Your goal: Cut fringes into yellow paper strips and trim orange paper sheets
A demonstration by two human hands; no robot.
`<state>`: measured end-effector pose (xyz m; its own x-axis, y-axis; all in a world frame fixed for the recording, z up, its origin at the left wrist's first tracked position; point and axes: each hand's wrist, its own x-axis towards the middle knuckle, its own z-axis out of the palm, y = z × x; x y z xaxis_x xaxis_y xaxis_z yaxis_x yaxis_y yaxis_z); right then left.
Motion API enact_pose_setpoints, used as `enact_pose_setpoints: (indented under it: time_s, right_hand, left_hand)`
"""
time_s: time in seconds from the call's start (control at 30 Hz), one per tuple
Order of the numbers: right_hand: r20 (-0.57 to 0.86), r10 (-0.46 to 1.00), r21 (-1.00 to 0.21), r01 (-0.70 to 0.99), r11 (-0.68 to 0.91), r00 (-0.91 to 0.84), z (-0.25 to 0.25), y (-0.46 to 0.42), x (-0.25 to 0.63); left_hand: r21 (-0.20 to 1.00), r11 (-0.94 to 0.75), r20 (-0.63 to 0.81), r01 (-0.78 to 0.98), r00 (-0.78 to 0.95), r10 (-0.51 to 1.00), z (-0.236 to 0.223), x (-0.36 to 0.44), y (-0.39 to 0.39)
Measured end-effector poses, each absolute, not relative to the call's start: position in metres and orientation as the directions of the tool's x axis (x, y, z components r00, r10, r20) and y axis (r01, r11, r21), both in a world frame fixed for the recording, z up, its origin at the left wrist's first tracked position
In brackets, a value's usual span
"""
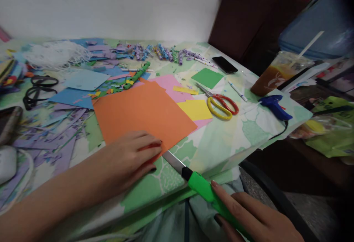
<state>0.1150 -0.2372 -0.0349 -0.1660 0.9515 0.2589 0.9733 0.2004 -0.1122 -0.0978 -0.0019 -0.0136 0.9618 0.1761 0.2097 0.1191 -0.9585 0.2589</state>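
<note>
A sheet of orange paper (138,109) lies near the table's front edge. Across its near corner rests my left hand (135,151), fingers bent and close together, holding the sheet against the table. The thumb is by the sheet's near edge. My right hand (249,212) is wrapped around the green handle of a utility knife (203,188). The knife's blade (174,161) reaches the edge of the orange paper beside my left fingertips; its tip is hidden at the paper. Pink paper (168,85) and yellow paper (196,110) lie partly beneath the orange sheet.
Red-and-yellow scissors (221,105), a green paper square (207,78), a marker (238,91), a phone (225,65) and a blue glue gun (276,107) lie on the right. A drink cup (279,74) stands behind. Paper scraps (61,135) and glasses (41,90) are left.
</note>
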Motion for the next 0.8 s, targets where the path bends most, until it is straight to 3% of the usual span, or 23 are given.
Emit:
enact_pose_setpoints:
  time_s: [0.1,0.23,0.8]
  right_hand:
    - [0.254,0.956,-0.114,0.976,0.183,-0.150,-0.035,-0.236,0.114]
    - [0.275,0.954,-0.158,0.973,0.166,-0.118,-0.033,-0.232,0.113]
    - [0.272,0.958,-0.221,0.963,0.154,-0.091,-0.036,-0.231,0.122]
  left_hand:
    - [0.015,-0.993,0.224,0.115,0.968,0.115,-0.022,-0.107,-0.014]
    - [-0.105,-0.984,0.253,0.145,0.961,0.114,-0.034,-0.116,-0.024]
    - [-0.090,-0.981,0.263,0.172,0.954,0.143,-0.040,-0.119,-0.029]
